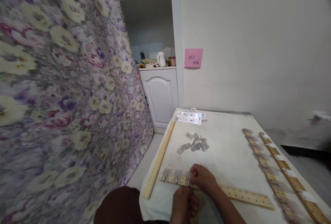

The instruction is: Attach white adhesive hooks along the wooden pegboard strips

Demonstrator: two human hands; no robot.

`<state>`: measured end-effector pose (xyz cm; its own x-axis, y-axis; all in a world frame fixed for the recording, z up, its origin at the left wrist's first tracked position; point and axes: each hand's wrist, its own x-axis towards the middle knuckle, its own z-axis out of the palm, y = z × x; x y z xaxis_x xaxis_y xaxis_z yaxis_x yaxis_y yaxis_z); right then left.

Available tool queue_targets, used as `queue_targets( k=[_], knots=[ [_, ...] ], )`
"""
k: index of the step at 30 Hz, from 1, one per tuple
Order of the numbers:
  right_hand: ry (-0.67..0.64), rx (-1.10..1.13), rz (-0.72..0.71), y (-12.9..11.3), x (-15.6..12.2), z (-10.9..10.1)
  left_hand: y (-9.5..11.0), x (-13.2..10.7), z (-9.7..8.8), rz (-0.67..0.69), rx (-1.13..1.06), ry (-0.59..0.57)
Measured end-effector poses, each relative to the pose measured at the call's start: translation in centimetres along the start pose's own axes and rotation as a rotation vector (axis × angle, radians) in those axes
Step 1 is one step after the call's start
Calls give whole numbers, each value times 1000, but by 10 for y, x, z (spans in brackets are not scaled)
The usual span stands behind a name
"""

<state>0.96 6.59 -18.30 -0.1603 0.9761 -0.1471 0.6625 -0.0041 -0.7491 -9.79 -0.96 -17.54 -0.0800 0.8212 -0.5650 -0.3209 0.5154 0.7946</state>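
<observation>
A pale wooden strip with rows of holes (243, 195) lies across the near part of the table, under my hands. Small metal hooks (177, 180) stand along its left part, with small clear bags (168, 170) behind them. My right hand (203, 177) is closed in a pinch above the strip, at the edge of a clear bag. Just below, my left hand (183, 201) is closed, its fingertips at a metal hook (188, 183); what it grips is hidden. Several small clear bags with metal pieces (198, 144) lie in a loose pile beyond.
Another holed wooden strip (159, 160) runs along the table's left edge. Two strips with bags attached, one pale (270, 175) and one browner (292, 177), lie at the right. A clear package (188, 117) rests at the back. A floral curtain (77, 79) hangs left.
</observation>
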Motion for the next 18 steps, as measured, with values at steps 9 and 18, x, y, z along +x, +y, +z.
queue_targets(
  k=[9, 18],
  knots=[
    [-19, 104, -49, 6, -2, -3, -6, 0, -4, 7, 62, -45],
    [130, 168, -111, 19, 4, -8, -11, 9, -10, 41, 87, -131]
  ],
)
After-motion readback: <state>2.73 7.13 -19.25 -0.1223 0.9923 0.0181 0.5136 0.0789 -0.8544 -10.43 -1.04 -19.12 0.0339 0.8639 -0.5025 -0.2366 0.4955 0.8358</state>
